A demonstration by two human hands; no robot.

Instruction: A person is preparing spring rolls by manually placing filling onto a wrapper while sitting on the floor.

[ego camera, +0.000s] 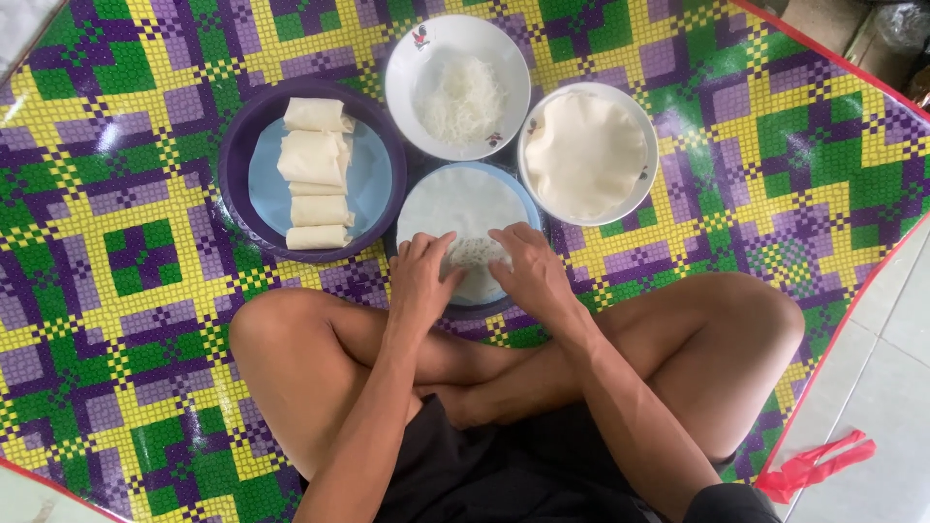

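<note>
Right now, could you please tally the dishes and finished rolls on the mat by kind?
Finished rolls on the purple plate: 5
Purple plates: 1
White bowls, one with noodles, one with wrappers: 2
Blue plates under the wrapper being filled: 1
Total: 9

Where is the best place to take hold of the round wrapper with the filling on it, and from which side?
Probably the near edge of the wrapper, from the person's side: it lies flat, with the filling near that edge, and the left hand and right hand already rest there.
</note>
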